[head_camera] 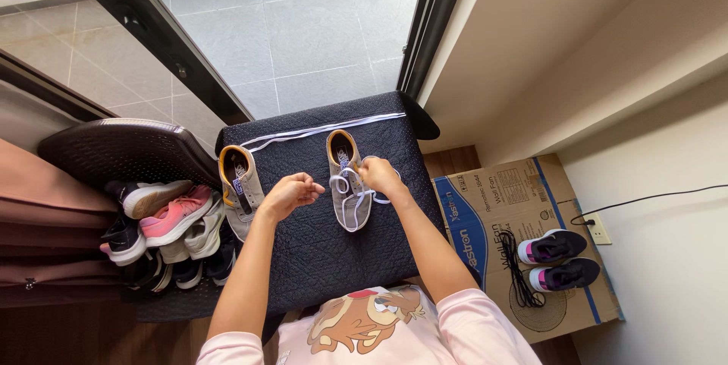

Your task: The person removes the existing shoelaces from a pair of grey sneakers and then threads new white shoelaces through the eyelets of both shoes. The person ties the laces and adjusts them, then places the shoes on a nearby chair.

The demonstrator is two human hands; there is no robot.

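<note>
Both hands work over the mat (318, 247): right hand (379, 175) pinches the lace (350, 199) of a grey shoe (349, 183). Left hand (292, 192), left of that shoe, is loosely curled; whether it holds lace, I cannot tell

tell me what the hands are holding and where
Both hands, left and right, pinch the white lace of the grey shoe, near its ends.

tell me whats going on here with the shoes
A person sits at a dark quilted surface, lacing a grey shoe. The right hand pinches the white lace above the shoe, and the left hand is loosely closed beside it; whether it holds the lace is unclear. The matching shoe lies unlaced at the left edge, and a loose lace lies stretched along the far edge.
</note>
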